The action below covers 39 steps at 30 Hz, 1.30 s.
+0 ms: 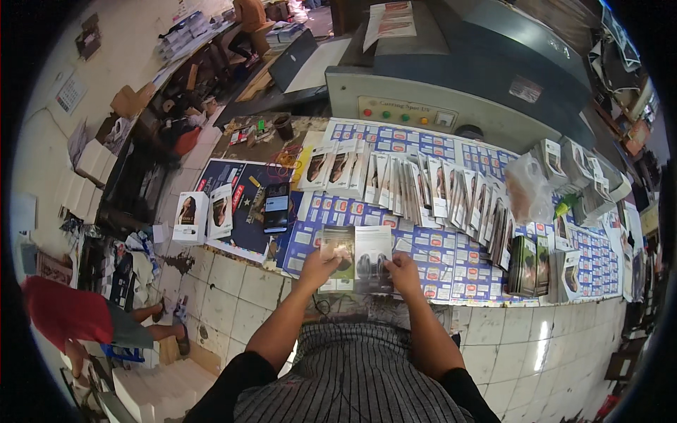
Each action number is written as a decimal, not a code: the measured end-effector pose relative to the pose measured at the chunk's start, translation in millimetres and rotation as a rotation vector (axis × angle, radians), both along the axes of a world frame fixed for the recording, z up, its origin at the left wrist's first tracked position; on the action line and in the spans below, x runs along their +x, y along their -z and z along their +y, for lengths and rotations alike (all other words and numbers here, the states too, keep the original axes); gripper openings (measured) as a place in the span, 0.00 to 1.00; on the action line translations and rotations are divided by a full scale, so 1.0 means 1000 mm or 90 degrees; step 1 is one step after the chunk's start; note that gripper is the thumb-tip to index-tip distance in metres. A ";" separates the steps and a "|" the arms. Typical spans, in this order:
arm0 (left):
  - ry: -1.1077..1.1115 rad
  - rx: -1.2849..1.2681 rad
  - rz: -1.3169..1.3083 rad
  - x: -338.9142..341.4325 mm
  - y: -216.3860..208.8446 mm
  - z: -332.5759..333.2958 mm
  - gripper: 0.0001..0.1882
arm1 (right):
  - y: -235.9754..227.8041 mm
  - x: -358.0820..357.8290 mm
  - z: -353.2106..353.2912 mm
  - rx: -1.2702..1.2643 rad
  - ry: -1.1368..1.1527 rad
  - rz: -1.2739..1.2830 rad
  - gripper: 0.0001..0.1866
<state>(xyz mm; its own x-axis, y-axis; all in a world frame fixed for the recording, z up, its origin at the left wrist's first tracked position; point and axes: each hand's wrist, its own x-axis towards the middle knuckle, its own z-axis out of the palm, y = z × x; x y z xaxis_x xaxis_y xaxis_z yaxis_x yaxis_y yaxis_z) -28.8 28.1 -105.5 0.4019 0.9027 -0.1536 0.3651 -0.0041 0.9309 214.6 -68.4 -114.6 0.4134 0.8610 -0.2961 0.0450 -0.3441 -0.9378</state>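
In front of my body, at the near edge of the table, I hold a printed card (371,247) with two panels. One panel is dark and green, the other white above with dark round shapes below. My left hand (321,268) pinches its left edge, thumb on the face. The right edge is gripped by my right hand (402,273), also thumb on top. Beyond the card lies a long fanned row of white printed packs (438,189). To the right, a stack of green packs (523,264) stands beside a white pack (568,271).
Blue printed sheets (451,264) cover the table. At left are a phone (276,208) and two white boxes (190,215). A plastic bag (527,189) sits at right, near bundled packs (596,190). A large machine (451,84) stands behind. Another person (77,310) bends at far left.
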 end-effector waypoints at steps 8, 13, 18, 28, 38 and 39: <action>-0.134 0.211 0.497 0.037 -0.019 -0.008 0.28 | -0.007 0.004 0.005 0.077 0.028 -0.277 0.13; 0.325 0.499 0.375 0.033 0.011 -0.004 0.28 | -0.019 0.000 0.001 0.044 0.037 -0.309 0.12; 0.335 0.504 0.387 0.038 0.009 -0.008 0.30 | -0.009 0.013 -0.001 0.068 -0.033 -0.016 0.15; 0.355 0.453 0.351 0.029 0.007 -0.001 0.43 | -0.012 -0.019 0.017 0.240 -0.330 -0.626 0.30; 0.276 0.422 0.505 -0.031 0.007 0.031 0.28 | -0.013 -0.032 0.025 0.155 -0.390 -0.634 0.34; 0.273 0.417 0.506 -0.031 0.007 0.033 0.28 | -0.013 -0.034 0.027 0.161 -0.406 -0.625 0.34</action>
<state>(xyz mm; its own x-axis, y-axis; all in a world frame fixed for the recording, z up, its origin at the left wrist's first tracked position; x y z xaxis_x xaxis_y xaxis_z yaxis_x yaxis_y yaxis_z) -60.1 61.6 -112.7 0.6985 0.7139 -0.0502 0.7068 -0.6771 0.2051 180.9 -41.0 -101.5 -0.1550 0.9813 0.1143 0.8749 0.1900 -0.4456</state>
